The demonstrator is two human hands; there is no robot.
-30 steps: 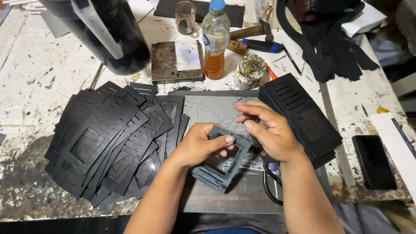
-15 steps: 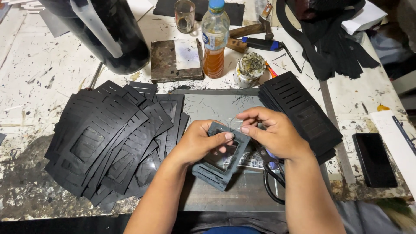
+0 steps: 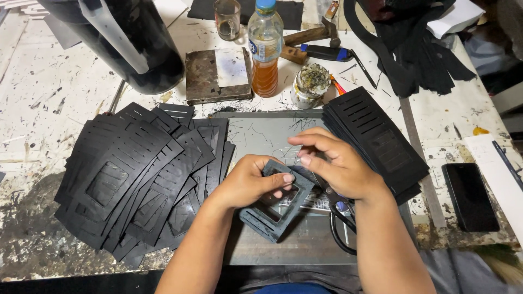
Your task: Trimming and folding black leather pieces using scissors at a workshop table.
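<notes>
My left hand [image 3: 251, 182] presses down on a dark grey rectangular frame piece [image 3: 272, 215] lying tilted on the grey cutting mat [image 3: 261, 133]. My right hand [image 3: 335, 163] hovers over the frame's upper right corner with fingers pinched together; what it pinches is too small to tell. A fan of black slotted cut sheets [image 3: 131, 179] spreads out to the left of my left hand. A neat stack of the same black sheets [image 3: 376, 141] lies to the right of my right hand. Scissors [image 3: 340, 223] lie under my right wrist.
At the back stand a bottle of orange liquid [image 3: 265, 46], a glass [image 3: 227, 19], a small jar [image 3: 309, 84], a metal block [image 3: 218, 76], a hammer [image 3: 310, 35] and a large black container [image 3: 125, 43]. A phone [image 3: 469, 196] lies at right, black fabric strips [image 3: 419, 49] beyond.
My right hand has moved slightly left and down toward the frame's corner, its fingers pinching closer. The left hand keeps pressing the frame, which has barely shifted.
</notes>
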